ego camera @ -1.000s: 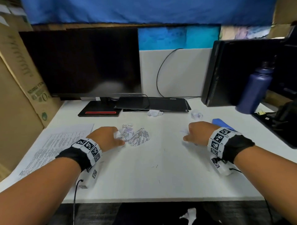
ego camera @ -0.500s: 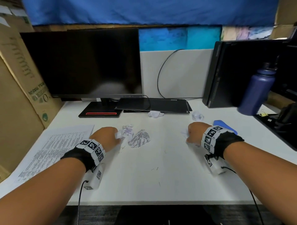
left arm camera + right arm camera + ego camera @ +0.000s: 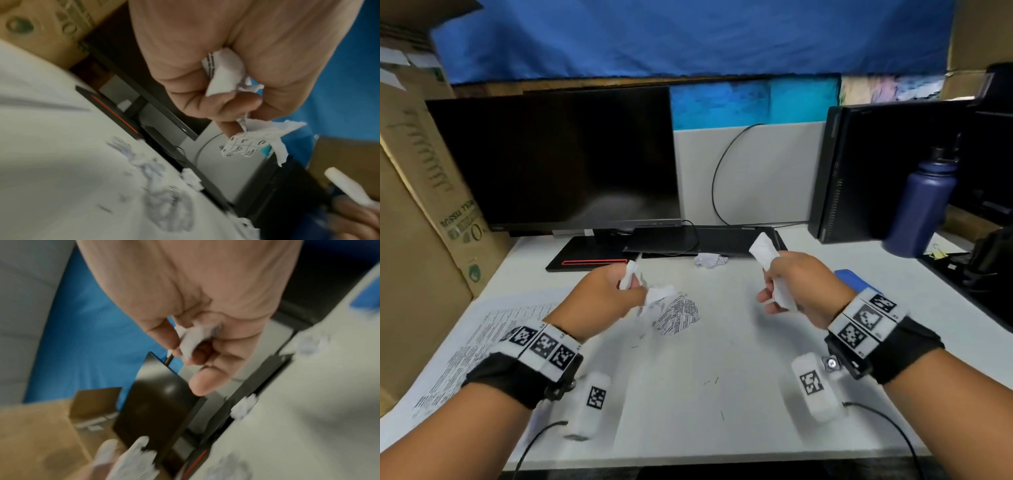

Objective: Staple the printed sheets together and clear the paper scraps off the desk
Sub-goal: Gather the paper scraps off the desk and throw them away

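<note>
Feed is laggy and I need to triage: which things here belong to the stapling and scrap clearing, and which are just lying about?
Job:
printed white sheets
crumpled printed scrap
small white scrap
scraps held by left hand and right hand
blue stapler-like thing

Lying about:
black monitor
navy metal bottle
brown cardboard box

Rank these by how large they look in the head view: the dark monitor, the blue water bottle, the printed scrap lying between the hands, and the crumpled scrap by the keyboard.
1. Dark monitor
2. Blue water bottle
3. Printed scrap between the hands, though it lies nearer the camera
4. Crumpled scrap by the keyboard
</note>
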